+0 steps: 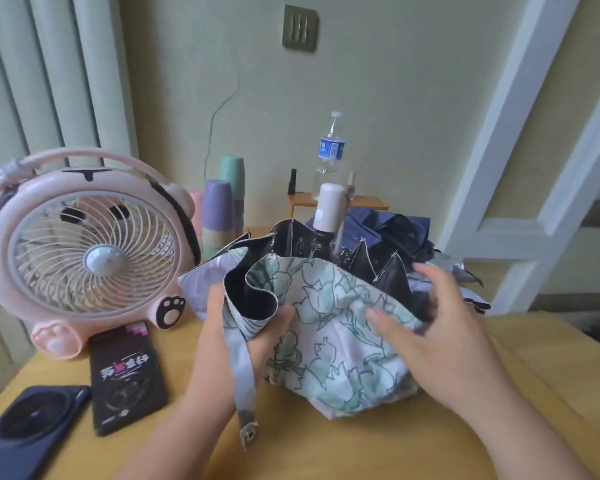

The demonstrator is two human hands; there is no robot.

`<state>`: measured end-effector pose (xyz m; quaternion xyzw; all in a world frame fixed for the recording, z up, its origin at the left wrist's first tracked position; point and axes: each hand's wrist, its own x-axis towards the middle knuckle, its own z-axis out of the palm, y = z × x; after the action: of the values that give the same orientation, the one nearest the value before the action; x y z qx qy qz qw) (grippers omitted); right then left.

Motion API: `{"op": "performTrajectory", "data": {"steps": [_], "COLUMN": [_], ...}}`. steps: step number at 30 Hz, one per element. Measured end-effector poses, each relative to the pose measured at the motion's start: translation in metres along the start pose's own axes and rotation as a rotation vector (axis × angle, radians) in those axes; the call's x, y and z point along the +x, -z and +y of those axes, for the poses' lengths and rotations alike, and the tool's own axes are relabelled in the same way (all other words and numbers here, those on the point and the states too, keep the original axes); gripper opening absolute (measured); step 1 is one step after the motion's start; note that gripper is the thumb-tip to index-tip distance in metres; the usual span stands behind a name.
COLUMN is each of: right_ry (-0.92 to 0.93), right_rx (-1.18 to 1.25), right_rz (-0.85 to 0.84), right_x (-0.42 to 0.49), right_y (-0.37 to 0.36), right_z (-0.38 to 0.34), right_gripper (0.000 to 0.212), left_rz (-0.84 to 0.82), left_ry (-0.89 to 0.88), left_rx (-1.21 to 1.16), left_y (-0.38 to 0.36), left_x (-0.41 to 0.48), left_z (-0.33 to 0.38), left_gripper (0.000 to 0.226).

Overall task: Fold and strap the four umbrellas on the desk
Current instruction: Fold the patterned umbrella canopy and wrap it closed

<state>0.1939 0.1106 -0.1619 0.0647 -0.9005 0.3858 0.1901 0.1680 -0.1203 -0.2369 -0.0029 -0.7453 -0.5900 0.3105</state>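
The floral umbrella (333,341) stood between the two hands on the desk (326,452), tip down, with its white handle (329,209) rising beyond the fingertips. The left hand (269,341) gripped a fold of the canopy at the near left edge, thumb on the printed side and fingers behind the black lining. The strap (245,375) hung just beside that thumb, crossing the hand, its snap (249,434) dangling below the wrist. The right hand (440,341) lay on the canopy's right side, thumb on the print and fingers spread past the rim. It was blurred, so whether it pinched the cloth could not be told.

Three umbrellas could be counted: the floral one, a lilac one (201,282) just beyond the left hand, and a navy one (378,223) beyond the right hand. Pale cloth further right might have been a fourth.

To the left of the left hand lay two phones (125,375), with one pink fan (90,251) behind them. One water bottle (329,154) stood beyond the handle.
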Motion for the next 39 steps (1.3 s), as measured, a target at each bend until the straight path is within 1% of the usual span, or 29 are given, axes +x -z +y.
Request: {"op": "performTrajectory", "data": {"steps": [2,3,5,6,7,9,10,12,14,16,17,19,20,22,23,24,26,27,28,29,31,33,36,37,39], "right_ry": [0.045,0.096,0.206,0.243,0.256,0.222,0.191,0.145,0.166,0.190,0.195,0.247,0.316,0.440,0.467,0.465,0.399,0.373,0.358,0.348,0.340,0.344,0.305,0.278,0.240], "right_rx": [0.042,0.049,0.070,0.076,0.100,0.145,0.142,0.122,0.087,0.043,-0.010,-0.102,-0.089,-0.020,-0.006,-0.001,0.049,0.078,0.088,0.075,0.062,0.036,0.069,0.089,0.064], "right_rz": [0.012,0.039,0.069,0.079,0.099,0.179,0.221,0.242,0.238,0.246,0.255,0.286,0.286,0.205,0.122,0.010,-0.223,-0.278,-0.278,-0.242,-0.141,-0.001,0.164,0.196,0.267], "right_x": [0.031,0.046,0.073,0.084,0.095,0.114,0.122,0.133,0.136,0.136,0.136,0.137,0.137,0.134,0.133,0.132,0.132,0.134,0.136,0.137,0.138,0.137,0.130,0.127,0.122], "right_y": [-0.017,-0.027,-0.046,-0.053,-0.059,-0.063,-0.063,-0.065,-0.068,-0.068,-0.068,-0.068,-0.068,-0.070,-0.070,-0.070,-0.071,-0.072,-0.073,-0.073,-0.070,-0.066,-0.058,-0.056,-0.051], "right_z": [0.000,0.001,-0.002,-0.003,0.000,0.006,0.011,0.025,0.034,0.034,0.033,0.029,0.025,0.015,0.008,0.001,-0.011,-0.014,-0.015,-0.014,-0.005,0.009,0.028,0.032,0.041], "right_gripper": [0.054,0.041,0.012,0.006,0.010,0.012,0.012,0.013,0.021,0.033,0.040,0.056,0.066,0.085,0.093,0.099,0.107,0.105,0.097,0.086,0.066,0.054,0.034,0.028,0.027], "left_rz": [-0.044,-0.053,-0.063,-0.055,-0.035,0.043,0.120,0.267,0.284,0.293,0.292,0.241,0.206,0.157,0.145,0.135,0.111,0.101,0.109,0.129,0.124,0.117,0.135,0.135,0.157], "left_ry": [-0.049,-0.025,0.034,0.082,0.139,0.224,0.259,0.316,0.331,0.350,0.355,0.366,0.382,0.372,0.358,0.328,0.285,0.276,0.276,0.280,0.285,0.231,0.130,0.072,-0.024], "left_rx": [0.001,-0.008,-0.050,-0.096,-0.149,-0.197,-0.219,-0.282,-0.265,-0.324,-0.332,-0.352,-0.362,-0.325,-0.283,-0.259,-0.239,-0.231,-0.259,-0.297,-0.321,-0.303,-0.371,-0.367,-0.380], "left_y": [0.002,-0.001,-0.006,-0.007,-0.007,-0.006,-0.002,0.009,0.013,0.011,0.008,0.002,0.000,-0.004,-0.007,-0.010,-0.017,-0.019,-0.020,-0.017,-0.008,0.001,0.011,0.013,0.018], "left_x": [-0.001,-0.002,-0.003,-0.001,0.002,0.013,0.019,0.029,0.034,0.037,0.037,0.035,0.034,0.032,0.032,0.031,0.031,0.029,0.027,0.026,0.023,0.021,0.016,0.014,0.011], "left_z": [-0.003,-0.002,0.002,0.007,0.005,0.001,-0.003,-0.017,-0.022,-0.026,-0.032,-0.031,-0.033,-0.033,-0.033,-0.031,-0.024,-0.023,-0.021,-0.020,-0.013,-0.010,0.003,0.007,0.020], "left_gripper": [0.062,0.056,0.036,0.029,0.029,0.036,0.033,0.024,0.021,0.011,0.011,0.021,0.028,0.035,0.031,0.024,0.012,0.010,0.011,0.016,0.023,0.021,0.022,0.022,0.018]}}
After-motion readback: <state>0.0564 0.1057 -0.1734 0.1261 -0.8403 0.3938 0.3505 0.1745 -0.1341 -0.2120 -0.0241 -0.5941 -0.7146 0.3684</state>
